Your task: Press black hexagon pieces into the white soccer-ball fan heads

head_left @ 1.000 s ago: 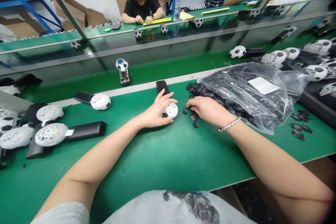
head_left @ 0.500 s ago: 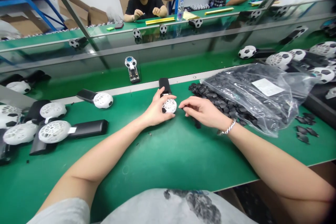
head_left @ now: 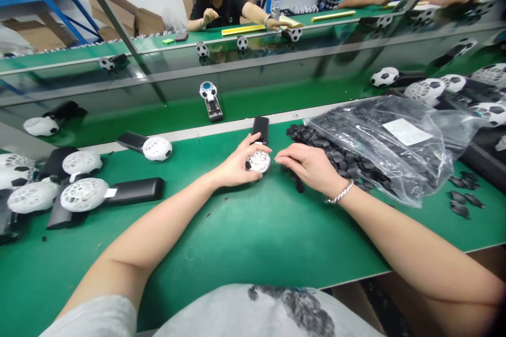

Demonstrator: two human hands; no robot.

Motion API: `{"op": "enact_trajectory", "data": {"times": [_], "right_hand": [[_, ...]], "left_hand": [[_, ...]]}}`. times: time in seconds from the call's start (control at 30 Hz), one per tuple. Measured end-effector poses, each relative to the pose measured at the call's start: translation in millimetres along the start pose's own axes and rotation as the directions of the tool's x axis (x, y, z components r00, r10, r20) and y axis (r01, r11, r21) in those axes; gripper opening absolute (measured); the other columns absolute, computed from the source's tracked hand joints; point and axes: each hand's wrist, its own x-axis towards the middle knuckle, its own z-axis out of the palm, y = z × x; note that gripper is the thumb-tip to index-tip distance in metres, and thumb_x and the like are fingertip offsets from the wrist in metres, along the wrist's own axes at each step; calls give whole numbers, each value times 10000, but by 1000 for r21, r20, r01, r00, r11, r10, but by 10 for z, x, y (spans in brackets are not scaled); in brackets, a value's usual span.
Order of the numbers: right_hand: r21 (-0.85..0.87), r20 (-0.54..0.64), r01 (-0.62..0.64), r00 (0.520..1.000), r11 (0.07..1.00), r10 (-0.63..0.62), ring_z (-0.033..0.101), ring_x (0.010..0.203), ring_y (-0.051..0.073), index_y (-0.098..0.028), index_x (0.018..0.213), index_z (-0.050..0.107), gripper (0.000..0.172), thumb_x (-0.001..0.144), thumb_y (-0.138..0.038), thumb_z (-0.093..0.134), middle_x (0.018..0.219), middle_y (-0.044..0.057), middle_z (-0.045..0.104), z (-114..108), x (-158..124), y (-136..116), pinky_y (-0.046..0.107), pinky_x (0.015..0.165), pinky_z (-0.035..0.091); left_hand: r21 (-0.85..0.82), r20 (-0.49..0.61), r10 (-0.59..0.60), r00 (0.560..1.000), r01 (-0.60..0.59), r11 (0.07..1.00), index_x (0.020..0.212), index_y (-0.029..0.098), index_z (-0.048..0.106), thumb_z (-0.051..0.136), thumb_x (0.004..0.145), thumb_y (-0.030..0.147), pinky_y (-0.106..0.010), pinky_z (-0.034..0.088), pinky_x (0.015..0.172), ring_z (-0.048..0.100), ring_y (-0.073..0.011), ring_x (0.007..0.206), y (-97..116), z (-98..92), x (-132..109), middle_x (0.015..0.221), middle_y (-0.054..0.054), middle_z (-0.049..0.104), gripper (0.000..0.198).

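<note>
My left hand point(head_left: 237, 164) is closed around the rim of a white football-shaped shell point(head_left: 259, 162) with openwork and black patches. The shell lies on the green table, its black handle point(head_left: 261, 129) pointing away from me. Just right of the shell, my right hand point(head_left: 310, 166) is pinched, thumb against fingers. A small black plastic piece seems held there, mostly hidden by the fingertips. Beside that hand, a heap of black plastic pieces point(head_left: 343, 159) spills from a clear plastic bag point(head_left: 367, 139).
More football-headed units with black handles point(head_left: 134, 191) lie at the left, and others point(head_left: 425, 89) at the right. Beyond the table edge, a unit with a see-through handle point(head_left: 213, 109) rests on a green belt. Two people sit across; one person's hand point(head_left: 273, 23) reaches over the far table.
Both my hands stay close to the shell, the right still pinched. The see-through unit shifts slightly right in view. The person opposite has stretched an arm toward a football-headed unit.
</note>
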Motion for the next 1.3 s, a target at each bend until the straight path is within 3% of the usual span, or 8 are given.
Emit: {"op": "enact_trajectory", "data": {"times": [0.13, 0.3, 0.57, 0.8, 1.0, 1.17, 1.3], "right_hand": [[72, 51, -93, 995, 993, 89, 577, 628, 134, -200, 945, 644, 176, 832, -248, 517, 719, 18, 636, -12, 7, -43, 272, 648, 465], [279, 145, -232, 969, 932, 198, 598, 633, 136, -183, 872, 573, 122, 824, -274, 508, 722, 12, 638, 19, -17, -81, 264, 615, 476], [122, 114, -84, 991, 989, 70, 563, 752, 160, -178, 965, 582, 182, 853, -248, 456, 841, 48, 607, 37, -12, -98, 300, 710, 449], [306, 137, -199, 977, 931, 164, 546, 678, 140, -180, 797, 592, 143, 800, -316, 546, 773, 27, 608, 86, -20, -114, 270, 637, 451], [383, 140, -284, 958, 879, 249, 539, 639, 139, -167, 754, 593, 178, 756, -345, 592, 715, 15, 618, 185, -1, -92, 279, 614, 447], [386, 113, -290, 957, 876, 267, 529, 621, 134, -172, 705, 566, 174, 731, -334, 621, 673, 5, 600, 224, 4, -76, 275, 595, 440], [385, 136, -308, 951, 870, 277, 505, 594, 121, -169, 687, 548, 168, 724, -316, 620, 643, -7, 573, 206, 27, -94, 258, 567, 420]], "left_hand": [[-17, -31, -12, 999, 12, 1000, 1163, 214, 486, 652, 624, 165, -511, 149, 1093, 101, -301, 1371, 4, 35, -9, 1465, -106, 193, 565], [-29, -110, -67, 992, 65, 998, 1156, 199, 492, 645, 627, 156, -508, 156, 1093, 107, -304, 1368, 24, 101, -20, 1463, -111, 191, 552], [-9, -113, -47, 993, 46, 999, 1154, 188, 487, 636, 622, 139, -502, 165, 1092, 112, -287, 1371, 58, 104, -13, 1445, -134, 230, 555], [-23, -125, -38, 991, 35, 999, 1138, 191, 494, 642, 622, 153, -505, 163, 1091, 124, -300, 1366, 62, 104, -15, 1447, -128, 235, 538], [-52, -129, -26, 991, 20, 998, 1114, 193, 509, 681, 664, 298, -495, 166, 1092, 139, -285, 1366, 55, 119, -16, 1433, -135, 266, 493], [-38, -133, 47, 990, -52, 998, 1092, 215, 510, 644, 689, 239, -495, 82, 1116, 259, -242, 1332, 21, 138, 1, 1274, -84, 488, 426], [-40, -150, 34, 988, -40, 998, 1082, 207, 518, 647, 668, 214, -484, 104, 1118, 316, -233, 1290, 6, 143, 8, 1228, -83, 489, 434]]}}
